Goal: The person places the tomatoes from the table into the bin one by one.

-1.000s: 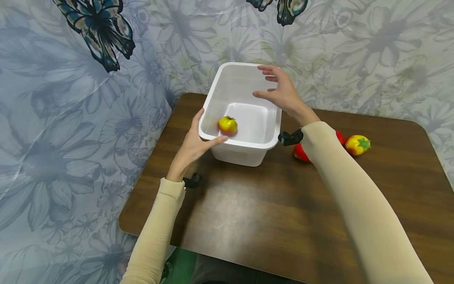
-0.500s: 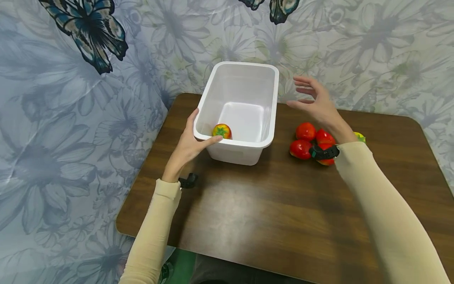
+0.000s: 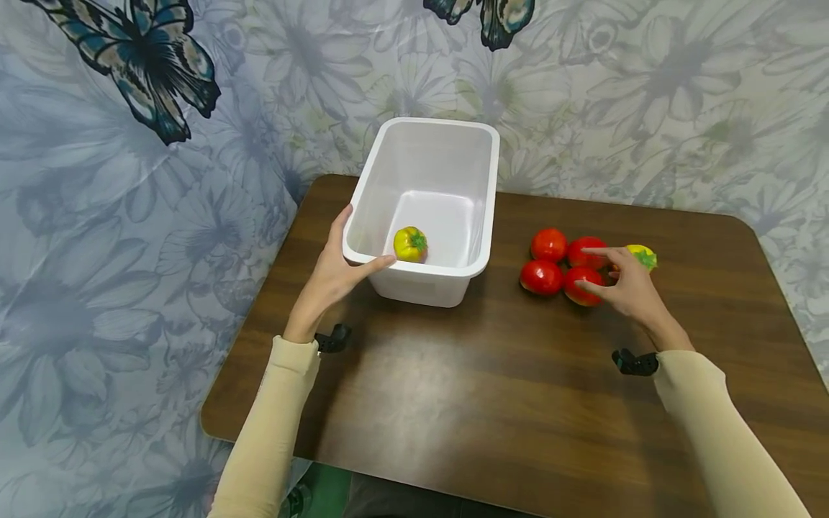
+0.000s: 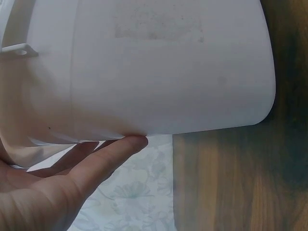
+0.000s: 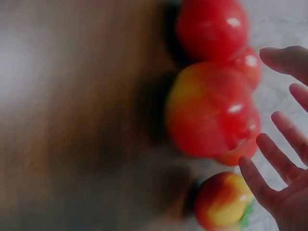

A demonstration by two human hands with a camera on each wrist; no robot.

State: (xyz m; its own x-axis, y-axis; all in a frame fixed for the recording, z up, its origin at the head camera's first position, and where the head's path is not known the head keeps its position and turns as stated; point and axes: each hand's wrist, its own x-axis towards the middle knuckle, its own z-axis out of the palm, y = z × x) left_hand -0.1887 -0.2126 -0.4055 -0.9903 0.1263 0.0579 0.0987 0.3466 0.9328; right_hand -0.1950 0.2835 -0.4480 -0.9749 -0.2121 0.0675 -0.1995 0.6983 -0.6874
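My left hand (image 3: 326, 279) rests on the near left corner of a white plastic bin (image 3: 424, 290), its thumb along the front rim. In the left wrist view, straight fingers (image 4: 118, 153) touch the bin's outer side. Inside the bin lies a yellow-green fruit (image 3: 409, 244) with a leafy green top. Over a cluster of several round, glossy red fruits (image 3: 541, 277), my right hand (image 3: 628, 288) hovers with fingers spread and holds nothing. Beside them, partly behind that hand, is a yellow-and-red fruit (image 5: 222, 199) with a green top. In the right wrist view the fingers are apart from the fruits.
A dark brown wooden table (image 3: 492, 403) with rounded corners carries everything. Behind it and to the left hangs a floral backdrop (image 3: 583, 86) with butterfly prints. Green floor (image 3: 328, 491) shows below the table's front edge.
My right hand has moved from over the bin to the right and down, to the red fruits. In the bin, the fruit has rolled and turned. My left hand stays on the bin's corner.
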